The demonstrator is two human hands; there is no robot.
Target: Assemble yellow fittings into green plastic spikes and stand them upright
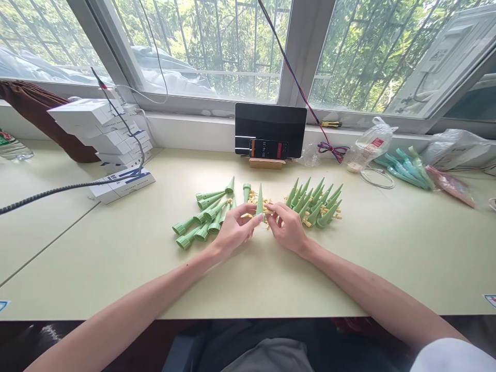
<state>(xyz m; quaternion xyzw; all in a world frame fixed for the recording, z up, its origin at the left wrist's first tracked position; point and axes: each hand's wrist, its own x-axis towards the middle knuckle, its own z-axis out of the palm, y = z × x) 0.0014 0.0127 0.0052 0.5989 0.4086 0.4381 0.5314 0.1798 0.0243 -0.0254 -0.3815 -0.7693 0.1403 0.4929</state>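
Note:
My left hand [239,223] is closed around a green plastic watering spike [260,199], held point up. Close beside it, my right hand [287,226] pinches a small yellow valve piece [267,210] at the spike's side; whether the piece is seated in the spike I cannot tell. Small loose yellow pieces [253,196] lie behind the hands, partly hidden by them. Several green spikes [201,222] lie on their sides to the left. Upright on the right stands a group of spikes [315,201] with yellow pieces at their lower ends. One more spike [247,192] stands wide end up behind my left hand.
A phone [268,149] showing a timer leans against a black screen [271,121] at the back of the table [248,289]. White boxes [116,134] are stacked at left, with a dark cable [70,190] across. Plastic bags [372,142] lie at back right.

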